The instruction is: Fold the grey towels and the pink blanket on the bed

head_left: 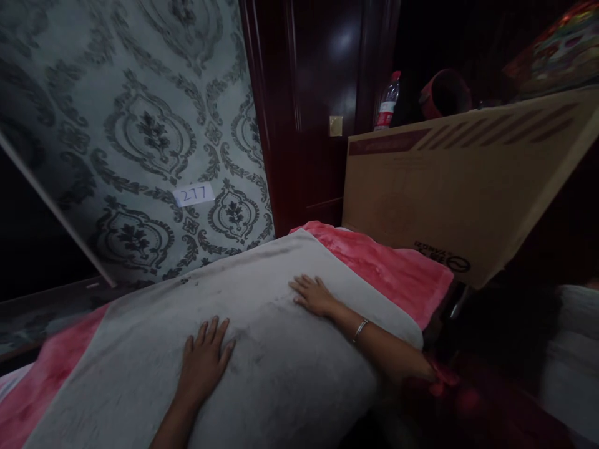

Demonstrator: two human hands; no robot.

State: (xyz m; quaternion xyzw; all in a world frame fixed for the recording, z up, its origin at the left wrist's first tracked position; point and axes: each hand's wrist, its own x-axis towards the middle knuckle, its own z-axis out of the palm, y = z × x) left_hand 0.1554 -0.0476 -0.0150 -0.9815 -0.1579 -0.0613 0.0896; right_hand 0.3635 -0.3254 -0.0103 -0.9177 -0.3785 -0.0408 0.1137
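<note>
Dimly lit, both hands lie flat, fingers spread, holding nothing: left hand [204, 357] and right hand [314, 294] press a grey blanket [262, 349] covering a pink bed [397, 271], beside patterned wallpaper [140, 125] and a cardboard box [458, 187].

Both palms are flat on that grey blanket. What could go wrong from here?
1. The left hand and right hand press the grey blanket without gripping it, so it may slide or bunch over the pink blanket.
2. The large cardboard box stands close beside the right hand; a wide sweep might knock it.
</note>
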